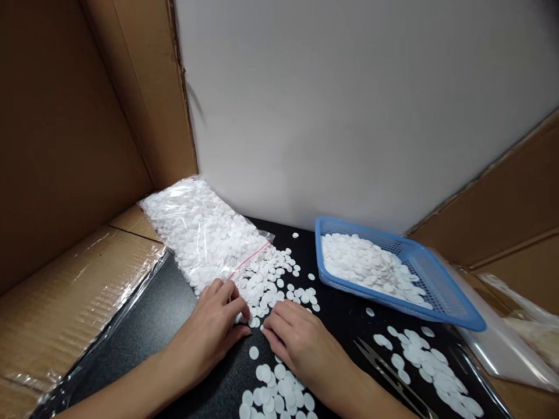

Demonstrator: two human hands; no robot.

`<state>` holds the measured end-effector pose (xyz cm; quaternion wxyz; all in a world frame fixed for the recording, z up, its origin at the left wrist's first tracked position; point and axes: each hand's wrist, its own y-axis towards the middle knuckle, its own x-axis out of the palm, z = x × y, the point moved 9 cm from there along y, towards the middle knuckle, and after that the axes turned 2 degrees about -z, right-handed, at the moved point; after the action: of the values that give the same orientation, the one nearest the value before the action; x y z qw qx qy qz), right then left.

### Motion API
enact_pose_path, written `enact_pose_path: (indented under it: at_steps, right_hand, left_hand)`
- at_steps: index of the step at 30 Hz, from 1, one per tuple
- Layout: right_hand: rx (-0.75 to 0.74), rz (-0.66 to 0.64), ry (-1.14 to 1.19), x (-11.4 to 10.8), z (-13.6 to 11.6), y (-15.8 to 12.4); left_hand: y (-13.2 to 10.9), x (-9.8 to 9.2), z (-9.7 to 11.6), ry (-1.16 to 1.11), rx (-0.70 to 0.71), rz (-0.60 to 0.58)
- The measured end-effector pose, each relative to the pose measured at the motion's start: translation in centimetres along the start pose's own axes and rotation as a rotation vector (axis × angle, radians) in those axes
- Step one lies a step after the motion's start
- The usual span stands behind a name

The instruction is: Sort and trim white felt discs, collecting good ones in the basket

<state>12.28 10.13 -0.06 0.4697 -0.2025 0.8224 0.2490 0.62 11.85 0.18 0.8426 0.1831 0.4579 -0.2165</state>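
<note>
From my feed, both hands rest low on the black tabletop [166, 302], fingertips meeting at the near edge of a spill of loose white discs [271, 285]. The left hand [209, 331] is bent, fingers curled narrowly toward the thumb and touching the discs nearest the bag mouth. I cannot tell whether a disc is pinched between them. The right hand [301, 343] lies palm down, fingers stretched and close together, tips just beside the left hand's, gripping nothing I can see. One single disc [254, 352] lies on the tabletop between the two wrists.

The tabletop is dark and faintly speckled. A plain white wall [349, 105] stands behind it, with cardboard panels [65, 145] boxing in both sides, the left one partly under clear film.

The discs spill from an open clear plastic bag [201, 227], still full, lying at the back left. A blue mesh basket [437, 317] at the back right holds a heap of the same discs. A near pile [279, 396] sits below the right hand, and another scatter [423, 361] lies in front of the basket. Metal tweezers [388, 372] lie beside the right forearm. Nothing stands between the fingers and the discs.
</note>
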Motion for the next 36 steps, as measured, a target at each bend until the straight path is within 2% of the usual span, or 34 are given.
enact_pose_path:
  at_steps: [5,7,11,15,21,26,28,32,36]
  right_hand:
    - [0.336,-0.141,0.344,1.0,2.6,-0.4]
    - [0.383,-0.143,0.359,0.8,3.0,-0.5]
    - [0.315,-0.095,0.285,0.2,2.6,0.0]
    - [0.297,-0.128,0.277,0.3,2.1,0.0]
    - [0.331,-0.275,0.449,1.0,1.7,-0.7]
    - [0.284,-0.138,0.357,0.9,1.9,0.3]
    - [0.223,-0.109,0.266,1.4,1.6,0.7]
    - [0.166,-0.091,0.122,1.9,1.1,0.8]
    - [0.316,-0.159,0.295,1.4,1.8,0.5]
  left_hand:
    - [0.2,0.3,0.3,0.048,0.012,0.019]
    - [0.2,0.5,0.5,0.074,0.040,0.025]
    - [0.4,0.8,1.0,0.187,0.119,0.041]
    - [0.3,0.7,1.4,0.241,0.136,0.034]
    - [-1.0,1.1,1.1,-0.017,0.025,-0.145]
    - [-1.0,1.6,0.5,-0.106,-0.066,-0.228]
    - [-0.7,1.7,0.0,-0.087,-0.095,-0.230]
    - [0.0,1.1,-0.5,-0.006,-0.086,-0.155]
    - [0.2,0.4,-0.5,-0.022,-0.063,-0.132]
